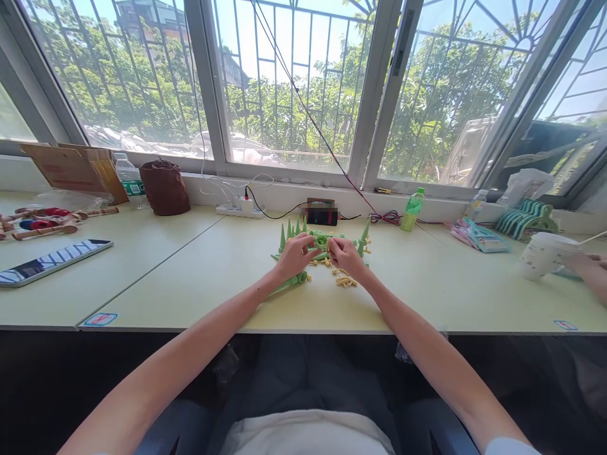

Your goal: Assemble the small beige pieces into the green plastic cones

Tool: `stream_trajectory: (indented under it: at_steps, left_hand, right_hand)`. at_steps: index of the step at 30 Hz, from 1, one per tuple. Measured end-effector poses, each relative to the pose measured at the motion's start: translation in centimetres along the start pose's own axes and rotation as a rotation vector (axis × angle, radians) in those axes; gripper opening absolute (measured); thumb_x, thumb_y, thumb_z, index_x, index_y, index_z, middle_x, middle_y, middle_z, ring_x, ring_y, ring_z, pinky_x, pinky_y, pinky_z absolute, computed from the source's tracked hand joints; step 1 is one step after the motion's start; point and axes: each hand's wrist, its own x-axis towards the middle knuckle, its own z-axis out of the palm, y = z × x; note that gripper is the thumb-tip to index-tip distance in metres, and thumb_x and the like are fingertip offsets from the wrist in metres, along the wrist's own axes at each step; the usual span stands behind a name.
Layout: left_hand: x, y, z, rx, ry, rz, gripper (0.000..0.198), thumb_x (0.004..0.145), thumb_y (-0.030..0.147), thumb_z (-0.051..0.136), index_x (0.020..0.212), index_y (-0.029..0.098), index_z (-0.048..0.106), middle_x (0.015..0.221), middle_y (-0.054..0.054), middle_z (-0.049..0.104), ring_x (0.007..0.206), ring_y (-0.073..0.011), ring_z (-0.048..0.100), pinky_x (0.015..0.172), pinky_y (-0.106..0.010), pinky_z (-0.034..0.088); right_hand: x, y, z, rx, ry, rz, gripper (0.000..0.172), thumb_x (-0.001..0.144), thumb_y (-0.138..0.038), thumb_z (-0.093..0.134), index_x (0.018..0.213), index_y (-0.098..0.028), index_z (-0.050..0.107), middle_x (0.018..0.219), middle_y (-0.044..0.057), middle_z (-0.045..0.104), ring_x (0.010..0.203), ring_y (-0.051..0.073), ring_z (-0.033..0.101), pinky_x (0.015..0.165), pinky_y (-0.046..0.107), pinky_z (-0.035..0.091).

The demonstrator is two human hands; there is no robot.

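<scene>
My left hand (298, 254) is closed on a green plastic piece with a round open end (322, 241), held just above the table. Close against that rim, my right hand (347, 258) is pinched; what its fingertips hold is too small to make out. Several pointed green cones (283, 237) stand behind my left hand, and another green cone (364, 236) is beyond my right hand. Below the hands lie small yellow pieces (346, 282). A long green piece (296, 279) with a round end lies under my left wrist, partly hidden by it.
Behind the pieces a phone (322, 213) leans near a power strip (241, 209). A green bottle (413, 210) and green hangers (527, 218) stand right, by another person's hand (590, 268) and a white cup (539, 256). Another phone (54, 262) lies left.
</scene>
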Motion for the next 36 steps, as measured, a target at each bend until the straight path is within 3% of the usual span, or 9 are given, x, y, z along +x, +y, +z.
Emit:
stream_trajectory:
  at_steps: [2, 5, 9, 13, 18, 21, 24, 28, 36]
  left_hand:
    - [0.1, 0.0, 0.0, -0.005, 0.014, -0.049, 0.029, 0.083, 0.044, 0.062, 0.089, 0.016, 0.067, 0.08, -0.002, 0.062, 0.057, -0.0086, 0.05, 0.058, -0.022, 0.042]
    - [0.3, 0.3, -0.1, -0.07, -0.006, -0.146, 0.042, 0.089, 0.05, 0.05, 0.079, 0.014, 0.067, 0.069, -0.002, 0.063, 0.056, -0.01, 0.05, 0.055, -0.022, 0.039]
    - [0.5, 1.0, -0.2, -0.283, -0.134, -0.31, 0.067, 0.091, 0.064, 0.035, 0.06, 0.013, 0.065, 0.051, -0.003, 0.055, 0.046, -0.0103, 0.046, 0.047, -0.023, 0.034]
    - [0.5, 1.6, -0.5, -0.442, -0.23, -0.396, 0.069, 0.085, 0.07, 0.041, 0.048, 0.014, 0.053, 0.042, -0.002, 0.044, 0.043, -0.0103, 0.044, 0.043, -0.022, 0.03]
    - [0.3, 2.1, -1.2, -0.55, -0.308, -0.444, 0.061, 0.081, 0.07, 0.051, 0.055, 0.015, 0.048, 0.049, 0.0, 0.045, 0.041, -0.0062, 0.035, 0.039, -0.021, 0.022]
    - [0.2, 2.0, -1.4, -0.551, -0.352, -0.392, 0.054, 0.083, 0.065, 0.053, 0.062, 0.016, 0.047, 0.052, 0.003, 0.042, 0.042, -0.0051, 0.032, 0.04, -0.02, 0.022]
    - [0.1, 1.7, -1.3, -0.457, -0.355, -0.275, 0.045, 0.084, 0.058, 0.056, 0.07, 0.015, 0.051, 0.06, 0.002, 0.046, 0.048, -0.0062, 0.039, 0.043, -0.019, 0.028]
    - [0.0, 1.0, -0.8, -0.222, -0.237, -0.074, 0.034, 0.083, 0.048, 0.061, 0.082, 0.014, 0.06, 0.078, -0.002, 0.054, 0.061, -0.0095, 0.051, 0.051, -0.02, 0.04]
    - [-0.2, -0.2, -0.3, -0.032, -0.134, 0.127, 0.028, 0.09, 0.037, 0.056, 0.109, 0.02, 0.067, 0.099, -0.007, 0.059, 0.062, -0.0079, 0.052, 0.058, -0.022, 0.047]
  right_hand:
    - [0.2, 0.3, -0.1, -0.047, 0.067, -0.032, 0.045, 0.087, -0.06, 0.048, 0.066, -0.022, 0.038, 0.051, -0.006, 0.03, 0.042, 0.009, 0.029, 0.04, 0.026, 0.024]
    - [0.2, 0.5, -0.4, -0.177, 0.14, -0.088, 0.044, 0.09, -0.058, 0.045, 0.066, -0.021, 0.041, 0.052, -0.004, 0.035, 0.046, 0.01, 0.032, 0.044, 0.026, 0.027]
    - [-0.2, -0.1, -0.5, -0.36, 0.142, -0.176, 0.039, 0.093, -0.05, 0.042, 0.07, -0.02, 0.045, 0.054, -0.004, 0.038, 0.051, 0.011, 0.033, 0.05, 0.026, 0.028]
    - [-0.6, -0.5, -0.3, -0.448, 0.094, -0.232, 0.036, 0.094, -0.044, 0.042, 0.068, -0.019, 0.043, 0.058, -0.003, 0.039, 0.054, 0.011, 0.033, 0.053, 0.026, 0.028]
    - [-0.7, -0.6, -0.2, -0.427, 0.083, -0.206, 0.035, 0.095, -0.043, 0.041, 0.068, -0.02, 0.04, 0.056, -0.004, 0.038, 0.055, 0.011, 0.034, 0.054, 0.025, 0.029]
    - [-0.6, -0.6, -0.3, -0.421, 0.09, -0.197, 0.035, 0.094, -0.043, 0.042, 0.067, -0.021, 0.039, 0.054, -0.004, 0.038, 0.053, 0.012, 0.035, 0.053, 0.025, 0.029]
    - [-0.6, -0.6, -0.3, -0.42, 0.092, -0.182, 0.037, 0.094, -0.043, 0.042, 0.065, -0.021, 0.037, 0.052, -0.004, 0.039, 0.051, 0.012, 0.034, 0.052, 0.026, 0.029]
    - [-0.4, -0.4, -0.3, -0.386, 0.08, -0.144, 0.039, 0.094, -0.045, 0.041, 0.063, -0.022, 0.036, 0.05, -0.004, 0.037, 0.048, 0.012, 0.034, 0.049, 0.026, 0.028]
    - [-0.1, 0.4, -0.3, -0.213, 0.032, -0.06, 0.043, 0.092, -0.053, 0.042, 0.063, -0.022, 0.038, 0.049, -0.004, 0.036, 0.042, 0.011, 0.033, 0.044, 0.027, 0.027]
